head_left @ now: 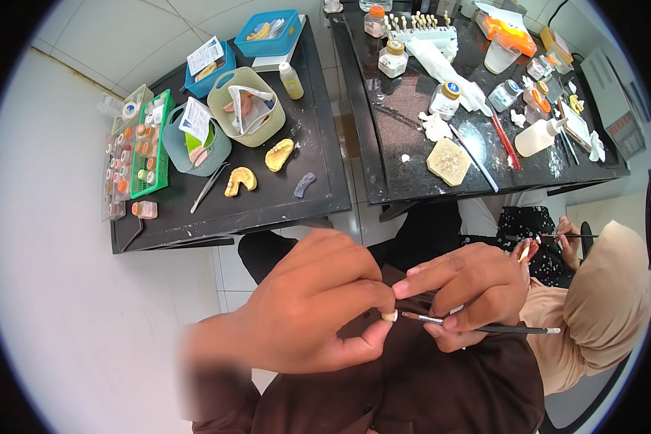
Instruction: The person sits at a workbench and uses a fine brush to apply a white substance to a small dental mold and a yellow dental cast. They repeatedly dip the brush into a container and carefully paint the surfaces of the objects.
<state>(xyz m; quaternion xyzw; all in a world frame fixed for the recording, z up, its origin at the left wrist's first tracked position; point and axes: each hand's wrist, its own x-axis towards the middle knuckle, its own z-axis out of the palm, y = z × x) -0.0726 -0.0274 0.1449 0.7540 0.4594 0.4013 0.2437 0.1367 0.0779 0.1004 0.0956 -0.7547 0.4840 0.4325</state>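
My left hand is closed, pinching a small ivory dental crown between thumb and index finger. A thin brush with a dark handle and a metal ferrule lies in the closed fingers of my right hand. Its brown tip points left and sits just right of the crown, with a narrow gap between them. Both hands are in front of my brown shirt, and the right index fingertip touches or nearly touches the left hand. Whatever lies under the curled left fingers is hidden.
On the left table are yellow dental casts, tweezers, baskets and a green tray of jars. The right table holds a tooth shade guide, powder jars and a honeycomb tray. A co-worker sits at right, holding a brush.
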